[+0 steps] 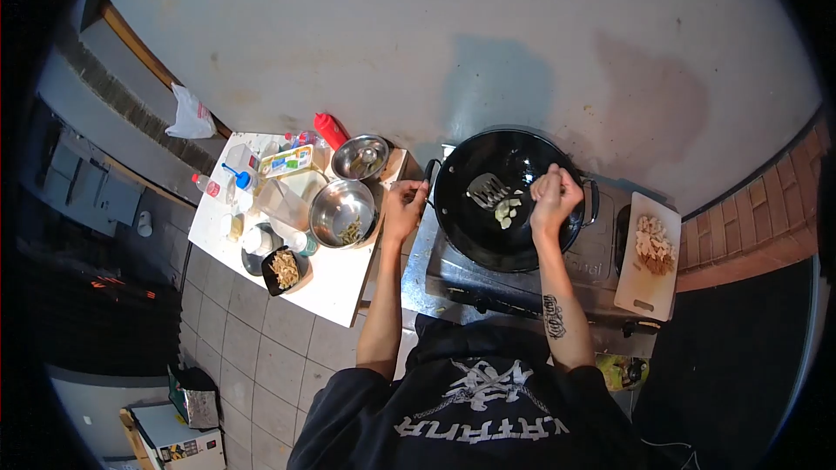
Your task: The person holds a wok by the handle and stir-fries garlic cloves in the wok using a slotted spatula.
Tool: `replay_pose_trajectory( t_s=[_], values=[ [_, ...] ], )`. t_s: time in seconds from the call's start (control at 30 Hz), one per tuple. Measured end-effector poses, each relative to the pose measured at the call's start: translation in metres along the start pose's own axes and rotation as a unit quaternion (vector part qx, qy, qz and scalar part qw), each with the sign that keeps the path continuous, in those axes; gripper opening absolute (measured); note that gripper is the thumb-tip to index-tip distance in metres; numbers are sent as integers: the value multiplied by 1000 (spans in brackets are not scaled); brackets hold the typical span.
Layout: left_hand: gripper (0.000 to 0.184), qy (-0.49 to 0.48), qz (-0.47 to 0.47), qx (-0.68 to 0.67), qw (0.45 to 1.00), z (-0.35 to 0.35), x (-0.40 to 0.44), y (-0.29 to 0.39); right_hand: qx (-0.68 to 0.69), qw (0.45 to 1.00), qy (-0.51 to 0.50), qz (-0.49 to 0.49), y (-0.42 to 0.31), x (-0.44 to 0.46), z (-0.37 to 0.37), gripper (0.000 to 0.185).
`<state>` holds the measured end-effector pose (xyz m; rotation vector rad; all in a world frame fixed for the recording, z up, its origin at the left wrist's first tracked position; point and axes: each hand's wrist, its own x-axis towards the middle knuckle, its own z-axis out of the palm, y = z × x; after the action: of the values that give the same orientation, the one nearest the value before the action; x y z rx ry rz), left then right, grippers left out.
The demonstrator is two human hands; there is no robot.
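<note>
Close the fingers of your left hand (405, 209) on the left handle (430, 171) of the wok (486, 242); they appear curled there, their exact pinch indistinct. The fingers of your right hand (558, 197) are pressed together in a fist above the wok's right half, apparently gripping the slotted spatula (477, 191); its handle is hard to make out. The blade is inside the wok, beside the pale chopped pieces (506, 212). Brace the wok; sweep the blade low beneath the pieces. Avoid the cutting board (629, 285), right of the wok.
</note>
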<state>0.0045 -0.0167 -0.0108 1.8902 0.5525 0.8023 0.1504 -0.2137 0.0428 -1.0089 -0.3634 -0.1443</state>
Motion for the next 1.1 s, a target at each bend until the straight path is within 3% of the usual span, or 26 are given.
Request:
replay_pose_trajectory(
  t_s=[0.07, 0.2, 0.23, 0.3, 0.47, 0.6, 0.67, 0.83, 0.93, 1.0, 1.03, 1.1],
  values=[
    [27, -25, -54, -13, 998, -4, -1, 13, -36, 999, 4, 12, 7, -1, -3, 40],
    [25, 7, 35, -24, 999, 3, 3, -9, -45, 999, 0, 9, 4, -1, -12, 41],
    [25, 5, 34, -25, 999, 2, 2, -8, -49, 999, 0, 21, 1, -1, -17, 40],
    [24, -31, -57, -59, 996, 0, 1, -2, -59, 998, 3, 32, -9, -2, -20, 40],
    [24, -20, -30, -42, 998, -1, 0, -2, -16, 999, -20, 32, -26, -1, -23, 42],
    [24, -19, -16, -42, 999, -2, 0, -2, -85, 995, -37, 18, -37, 5, -28, 42],
    [24, -25, -27, -44, 998, -3, -1, 2, -215, 973, -69, -46, -42, 13, -33, 41],
    [24, -12, -14, -56, 998, 1, -1, -2, -371, 911, -138, -113, -79, 25, -19, 36],
    [23, -21, -55, -62, 996, 2, -1, -5, -358, 912, -164, -112, -53, 26, -23, 36],
    [23, 12, 41, -21, 999, 4, 0, -10, -344, 918, -165, -110, -35, 23, -28, 35],
    [23, 13, 41, -20, 999, 3, 0, -5, -303, 937, -151, -80, -24, 22, -32, 34],
    [22, -20, -39, -59, 997, 0, -2, 3, -231, 963, -135, -32, -14, 19, -36, 34]
  ],
)
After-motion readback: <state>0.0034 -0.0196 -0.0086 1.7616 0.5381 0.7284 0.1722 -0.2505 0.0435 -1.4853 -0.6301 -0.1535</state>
